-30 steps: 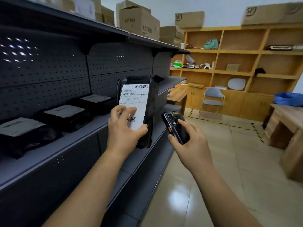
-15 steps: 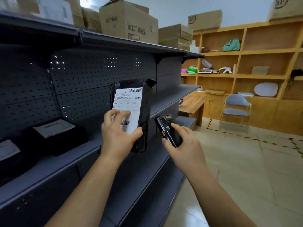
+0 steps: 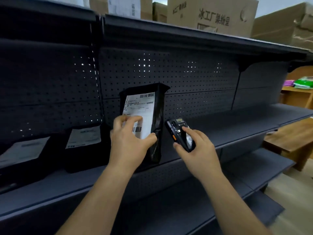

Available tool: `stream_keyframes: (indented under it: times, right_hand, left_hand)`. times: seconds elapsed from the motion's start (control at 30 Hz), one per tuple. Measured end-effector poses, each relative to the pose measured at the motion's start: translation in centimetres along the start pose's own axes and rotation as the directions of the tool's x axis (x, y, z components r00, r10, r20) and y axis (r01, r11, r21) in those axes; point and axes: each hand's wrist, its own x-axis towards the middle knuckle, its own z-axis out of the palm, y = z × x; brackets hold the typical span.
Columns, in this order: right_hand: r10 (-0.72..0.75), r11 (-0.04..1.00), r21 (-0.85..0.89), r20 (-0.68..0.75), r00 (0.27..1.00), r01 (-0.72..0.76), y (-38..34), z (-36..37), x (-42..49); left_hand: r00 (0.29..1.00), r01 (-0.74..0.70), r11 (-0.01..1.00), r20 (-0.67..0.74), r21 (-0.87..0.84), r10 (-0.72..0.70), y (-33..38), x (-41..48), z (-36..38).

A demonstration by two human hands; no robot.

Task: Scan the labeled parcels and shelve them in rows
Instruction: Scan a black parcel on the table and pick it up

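Holds the black parcel [image 3: 158, 119] upright at the shelf [image 3: 237, 126] in the left grip [image 3: 130, 145], clasps the scanner [image 3: 177, 131] in the right grip [image 3: 198, 146], probably risks a misread with fingers [image 3: 133, 118] crowding the lower barcode [image 3: 136, 129].

Single head-worn wide-angle view, facing forward and down, close to shelving [image 3: 237, 131].

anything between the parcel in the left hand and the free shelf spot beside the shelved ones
Nothing visible. The left hand holds the parcel upright at the shelf, just right of the nearest shelved parcel; no object shows on the shelf there.
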Motion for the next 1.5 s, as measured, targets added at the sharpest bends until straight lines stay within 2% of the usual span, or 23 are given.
stream_keyframes:
  times: [0.23,0.4,0.57,0.73,0.8,0.93,1.1,1.5]
  right_hand:
    - [-0.082,0.996,0.054,0.113,0.990,0.076,4.4,1.9,5.0]
    - [-0.175,0.981,0.114,0.211,0.962,0.154,6.5,3.0,7.5]
    - [-0.211,0.970,0.182,0.283,0.936,0.163,9.0,3.0,9.4]
    - [-0.251,0.955,0.236,0.324,0.912,0.179,11.6,3.1,10.7]
    - [-0.264,0.949,0.257,0.338,0.903,0.181,12.5,3.2,10.8]
    - [-0.267,0.938,0.308,0.342,0.901,0.161,13.5,3.4,10.8]
    - [-0.250,0.939,0.315,0.347,0.904,0.139,13.1,3.8,10.5]
    - [-0.227,0.947,0.298,0.342,0.912,0.124,11.3,5.0,11.2]
  left_hand:
    - [0.983,0.149,0.979,-0.126,0.137,-0.131,-0.1,2.9,3.1]
    - [0.950,0.304,0.912,-0.152,0.275,-0.271,0.3,3.6,4.8]
    - [0.869,0.470,0.713,-0.133,0.521,-0.476,1.3,4.7,7.5]
    - [0.779,0.504,0.501,-0.119,0.703,-0.616,1.4,6.0,10.4]
    - [0.760,0.501,0.457,-0.121,0.735,-0.639,1.1,6.2,10.9]
    - [0.792,0.478,0.429,-0.164,0.766,-0.589,1.1,4.6,10.6]
    - [0.819,0.462,0.442,-0.178,0.769,-0.545,1.5,2.2,10.7]
    - [0.806,0.516,0.470,-0.218,0.716,-0.551,-2.5,6.5,10.9]
